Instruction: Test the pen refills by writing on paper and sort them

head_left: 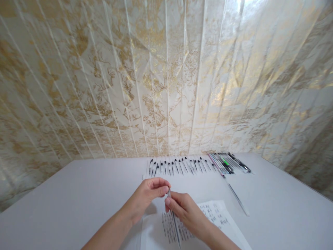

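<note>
Pen (175,225): one, slim, clear-barrelled, held tilted above the written paper (231,232).
Left hand (153,189): thumb and fingers pinched on the pen's far end.
Right hand (183,208): closed round the pen, just beside the left.
Loose pen (235,196): one, lying alone on the surface (65,201).
Row (181,167): many black-topped pieces, side by side.
Bundle (239,163): assorted pens, right of the row.
Progress: row seemingly laid out; held pen apparently mid-handling, loose pen apart; amount left cannot be told.
</note>
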The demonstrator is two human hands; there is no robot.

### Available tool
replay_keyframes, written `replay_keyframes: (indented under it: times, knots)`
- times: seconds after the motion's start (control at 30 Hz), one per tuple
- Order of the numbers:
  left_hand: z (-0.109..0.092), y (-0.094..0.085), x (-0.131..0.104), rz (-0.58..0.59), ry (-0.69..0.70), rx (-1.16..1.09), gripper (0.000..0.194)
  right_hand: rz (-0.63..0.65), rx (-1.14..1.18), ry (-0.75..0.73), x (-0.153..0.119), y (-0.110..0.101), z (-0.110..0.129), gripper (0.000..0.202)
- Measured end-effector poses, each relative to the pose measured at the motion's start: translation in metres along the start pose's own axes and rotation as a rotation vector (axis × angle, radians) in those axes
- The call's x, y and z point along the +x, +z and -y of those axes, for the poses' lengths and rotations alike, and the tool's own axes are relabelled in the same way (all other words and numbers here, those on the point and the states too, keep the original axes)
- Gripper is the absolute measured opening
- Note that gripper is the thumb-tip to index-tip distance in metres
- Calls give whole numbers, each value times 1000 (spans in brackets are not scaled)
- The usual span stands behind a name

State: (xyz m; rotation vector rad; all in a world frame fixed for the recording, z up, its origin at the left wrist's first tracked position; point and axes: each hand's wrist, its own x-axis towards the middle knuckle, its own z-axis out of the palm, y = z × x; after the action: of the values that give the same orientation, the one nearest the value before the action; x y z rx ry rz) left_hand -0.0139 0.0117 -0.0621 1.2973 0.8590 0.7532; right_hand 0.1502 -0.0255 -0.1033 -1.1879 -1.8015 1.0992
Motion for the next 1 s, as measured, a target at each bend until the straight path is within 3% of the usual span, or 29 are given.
replay_keyframes:
  times: [0.2,0.4,0.6,0.83,1.0]
  knots:
    - [1,6,-2,103,27,-128,24,46,23,-4,-2,-4,6,52]
    - [13,14,-1,62,3,-208,26,45,-71,-67,-4,-3,10,50]
    - [11,11,-1,155,-48,-320,30,60,107,-14,-2,-2,9,52]
    - [10,15,-2,51,-47,-343,25,-6,1,-52,0,-2,3,46]
    - [9,15,-1,101,0,-318,29,-44,11,-49,1,-2,2,46]
